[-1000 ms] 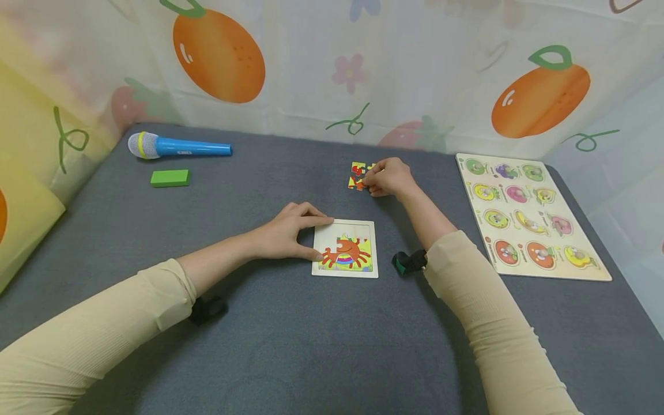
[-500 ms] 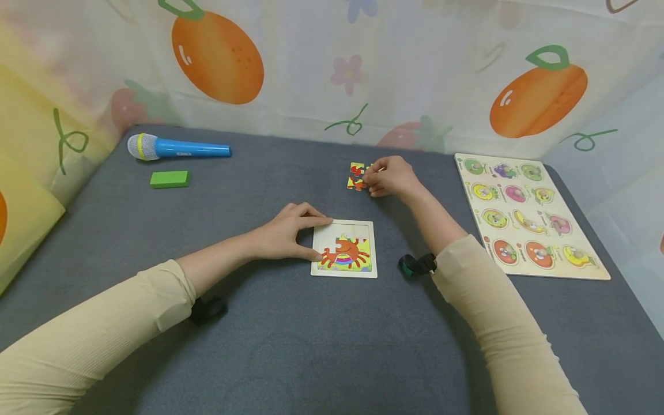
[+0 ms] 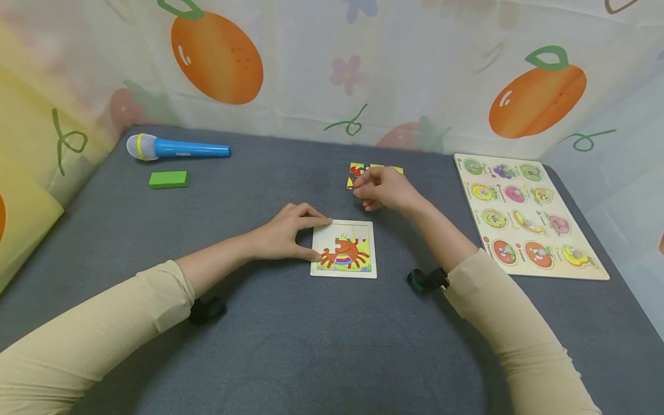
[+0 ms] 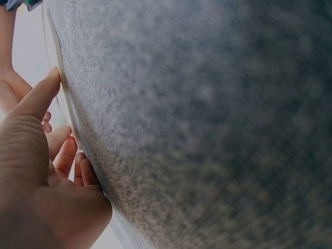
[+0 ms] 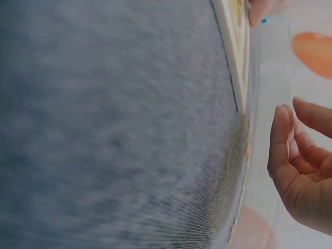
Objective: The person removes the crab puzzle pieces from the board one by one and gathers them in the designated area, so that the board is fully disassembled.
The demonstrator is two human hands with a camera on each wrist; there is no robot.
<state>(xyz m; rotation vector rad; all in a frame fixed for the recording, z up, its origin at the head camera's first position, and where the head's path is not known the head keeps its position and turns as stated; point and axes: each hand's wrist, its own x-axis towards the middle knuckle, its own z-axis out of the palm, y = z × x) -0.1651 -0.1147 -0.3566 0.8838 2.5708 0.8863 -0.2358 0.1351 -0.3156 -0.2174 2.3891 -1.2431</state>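
Note:
My left hand (image 3: 282, 233) grips the left side of a small square wooden puzzle board (image 3: 343, 273), thumb low on its edge and index finger at the top corner. In it, a partly filled picture of a red crab (image 3: 349, 253) has bare wood at its upper left. My right hand (image 3: 386, 189) hovers beyond the board with thumb and fingertips close together, beside loose red and yellow puzzle pieces (image 3: 355, 168). The right wrist view has that hand (image 5: 303, 161) raised above the table; whether a piece is between its fingertips I cannot tell.
A larger wooden board with fruit pictures (image 3: 530, 221) lies at the right. At the back left are a blue toy microphone (image 3: 189, 149) and a green block (image 3: 169, 180). A fruit-patterned curtain (image 3: 311, 63) hangs along the grey table's (image 3: 321, 340) far edge.
My right hand has drawn slightly left and towards the puzzle board, uncovering yellow puzzle pieces behind it. The left hand and the board stay in place.

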